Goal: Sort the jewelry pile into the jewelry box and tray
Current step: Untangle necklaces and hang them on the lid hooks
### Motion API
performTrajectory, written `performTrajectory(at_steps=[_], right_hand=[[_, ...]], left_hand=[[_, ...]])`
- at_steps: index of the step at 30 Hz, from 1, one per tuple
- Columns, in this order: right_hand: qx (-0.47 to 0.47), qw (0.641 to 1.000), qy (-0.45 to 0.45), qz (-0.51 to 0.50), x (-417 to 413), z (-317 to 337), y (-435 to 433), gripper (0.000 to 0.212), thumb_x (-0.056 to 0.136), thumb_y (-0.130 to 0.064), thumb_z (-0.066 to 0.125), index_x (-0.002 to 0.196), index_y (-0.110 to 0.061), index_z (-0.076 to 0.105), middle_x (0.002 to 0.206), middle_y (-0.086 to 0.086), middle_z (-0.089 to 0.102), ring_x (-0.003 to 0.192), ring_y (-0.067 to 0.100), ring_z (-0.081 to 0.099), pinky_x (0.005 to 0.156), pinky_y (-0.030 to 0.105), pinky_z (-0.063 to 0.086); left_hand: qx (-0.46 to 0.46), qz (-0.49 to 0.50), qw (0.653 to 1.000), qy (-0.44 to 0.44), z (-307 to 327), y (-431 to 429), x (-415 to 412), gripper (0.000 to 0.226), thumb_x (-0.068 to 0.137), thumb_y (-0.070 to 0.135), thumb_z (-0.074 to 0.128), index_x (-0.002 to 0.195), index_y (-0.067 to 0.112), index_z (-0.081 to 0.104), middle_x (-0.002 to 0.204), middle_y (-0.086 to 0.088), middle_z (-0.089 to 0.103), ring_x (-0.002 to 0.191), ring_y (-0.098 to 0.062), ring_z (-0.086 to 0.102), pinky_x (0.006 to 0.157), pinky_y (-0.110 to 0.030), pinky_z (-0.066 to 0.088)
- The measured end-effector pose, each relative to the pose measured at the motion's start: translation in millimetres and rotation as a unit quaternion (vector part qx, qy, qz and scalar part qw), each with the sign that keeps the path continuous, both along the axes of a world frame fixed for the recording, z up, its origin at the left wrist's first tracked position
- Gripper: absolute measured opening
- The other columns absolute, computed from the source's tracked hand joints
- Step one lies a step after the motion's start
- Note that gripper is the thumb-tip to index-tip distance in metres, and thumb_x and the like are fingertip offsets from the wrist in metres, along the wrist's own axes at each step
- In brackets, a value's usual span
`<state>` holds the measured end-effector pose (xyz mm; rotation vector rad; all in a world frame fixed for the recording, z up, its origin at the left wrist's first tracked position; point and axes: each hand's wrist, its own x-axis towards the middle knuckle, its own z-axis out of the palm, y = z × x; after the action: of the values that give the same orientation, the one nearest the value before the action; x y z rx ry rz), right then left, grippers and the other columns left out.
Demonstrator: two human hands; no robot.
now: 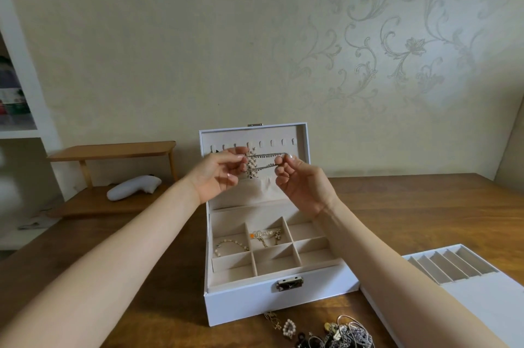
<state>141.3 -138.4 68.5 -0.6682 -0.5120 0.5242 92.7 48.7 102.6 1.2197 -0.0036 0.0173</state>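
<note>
Pinching the necklace (265, 162) taut between your left hand (217, 176) and right hand (302, 181), you hold it before the hooks (271, 143) in the open jewelry box (241, 305) lid; next, probably, loop its chain over one hook.

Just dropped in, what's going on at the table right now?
A person holds a sparkly chain stretched between both hands in front of the open jewelry box lid: the left hand pinches the pendant end, the right hand the chain. Two compartments already hold a beaded bracelet and gold items. The tangled pile lies on the table before the box; the tray sits right.
</note>
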Motion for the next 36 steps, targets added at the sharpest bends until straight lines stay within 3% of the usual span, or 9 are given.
performTrajectory(at_steps=[5, 8, 11, 13, 17, 23, 27, 31, 36], right_hand=[[-0.153, 0.982, -0.063, -0.093, 14.2, 9.5, 0.4, 0.018, 0.095, 0.0, 0.046, 0.083, -0.005, 0.058, 0.063, 0.002, 0.06, 0.052, 0.008, 0.052, 0.049, 0.015, 0.044], [-0.304, 0.926, -0.178, -0.136, 19.6, 26.4, 1.0, 0.009, 0.088, -0.002, 0.06, 0.08, -0.004, 0.064, 0.061, 0.004, 0.063, 0.052, 0.01, 0.051, 0.047, 0.016, 0.043], [-0.439, 0.839, -0.291, -0.135, 19.4, 44.2, 5.4, 0.005, 0.084, -0.006, 0.068, 0.081, -0.002, 0.068, 0.06, 0.004, 0.064, 0.048, 0.009, 0.05, 0.047, 0.016, 0.041], [-0.504, 0.784, -0.338, -0.136, 20.7, 52.1, 9.9, 0.003, 0.083, -0.004, 0.067, 0.08, -0.002, 0.068, 0.057, 0.004, 0.062, 0.047, 0.01, 0.049, 0.045, 0.016, 0.039], [-0.56, 0.726, -0.371, -0.15, 28.6, 61.0, 13.2, 0.01, 0.082, 0.001, 0.064, 0.089, 0.002, 0.07, 0.054, 0.003, 0.061, 0.042, 0.006, 0.053, 0.044, 0.015, 0.042], [-0.505, 0.76, -0.373, -0.17, 43.7, 58.0, 7.0, 0.009, 0.081, 0.004, 0.07, 0.089, 0.001, 0.066, 0.064, 0.012, 0.065, 0.045, 0.009, 0.061, 0.045, 0.018, 0.049], [-0.51, 0.751, -0.381, -0.177, 54.9, 51.6, 0.6, 0.014, 0.079, 0.01, 0.065, 0.081, -0.004, 0.068, 0.065, 0.01, 0.066, 0.048, 0.005, 0.062, 0.046, 0.016, 0.047], [-0.51, 0.749, -0.385, -0.175, 60.1, 48.4, -1.1, 0.015, 0.08, 0.009, 0.065, 0.081, -0.005, 0.071, 0.062, 0.007, 0.065, 0.048, 0.004, 0.06, 0.046, 0.015, 0.047], [-0.503, 0.739, -0.406, -0.19, 61.9, 49.8, 2.1, 0.015, 0.078, 0.004, 0.068, 0.077, -0.009, 0.074, 0.063, 0.01, 0.067, 0.05, 0.008, 0.058, 0.047, 0.016, 0.046]], left_hand=[[0.07, 0.008, 0.998, 0.003, -11.2, 0.0, -0.3, 0.018, 0.087, 0.002, 0.054, 0.101, 0.011, 0.062, 0.085, -0.006, 0.062, 0.069, -0.01, 0.065, 0.049, -0.016, 0.049], [0.227, 0.01, 0.974, -0.012, -8.4, 2.5, -1.0, 0.027, 0.088, 0.005, 0.059, 0.114, 0.012, 0.06, 0.104, -0.007, 0.067, 0.086, -0.013, 0.067, 0.062, -0.021, 0.054], [0.416, 0.035, 0.907, -0.059, -0.4, -4.8, 1.9, 0.037, 0.085, 0.013, 0.067, 0.119, 0.022, 0.058, 0.115, 0.004, 0.063, 0.102, -0.008, 0.058, 0.074, -0.021, 0.048], [0.453, 0.021, 0.887, -0.082, 5.1, -15.1, 7.1, 0.041, 0.083, 0.016, 0.07, 0.12, 0.024, 0.056, 0.112, 0.005, 0.064, 0.096, -0.008, 0.059, 0.075, -0.024, 0.046], [0.409, 0.026, 0.911, -0.037, 12.3, -29.4, 17.0, 0.038, 0.08, 0.009, 0.073, 0.113, 0.008, 0.055, 0.091, -0.006, 0.067, 0.065, -0.01, 0.064, 0.06, -0.02, 0.051], [0.387, 0.081, 0.917, -0.046, 13.9, -30.5, 28.0, 0.012, 0.083, -0.004, 0.066, 0.094, -0.004, 0.061, 0.077, -0.015, 0.065, 0.053, -0.014, 0.066, 0.055, -0.021, 0.056], [0.44, 0.155, 0.881, -0.076, 8.0, -22.8, 38.0, 0.005, 0.086, 0.004, 0.065, 0.085, -0.001, 0.067, 0.075, -0.016, 0.067, 0.061, -0.022, 0.068, 0.066, -0.03, 0.059], [0.496, 0.174, 0.847, -0.081, 2.0, -18.4, 40.9, 0.009, 0.083, 0.012, 0.07, 0.075, 0.011, 0.067, 0.062, -0.004, 0.066, 0.049, -0.011, 0.064, 0.062, -0.021, 0.053], [0.52, 0.131, 0.843, -0.041, 6.2, -15.5, 35.3, 0.011, 0.086, 0.016, 0.068, 0.096, 0.011, 0.066, 0.067, -0.006, 0.063, 0.043, -0.008, 0.053, 0.045, -0.017, 0.044]])
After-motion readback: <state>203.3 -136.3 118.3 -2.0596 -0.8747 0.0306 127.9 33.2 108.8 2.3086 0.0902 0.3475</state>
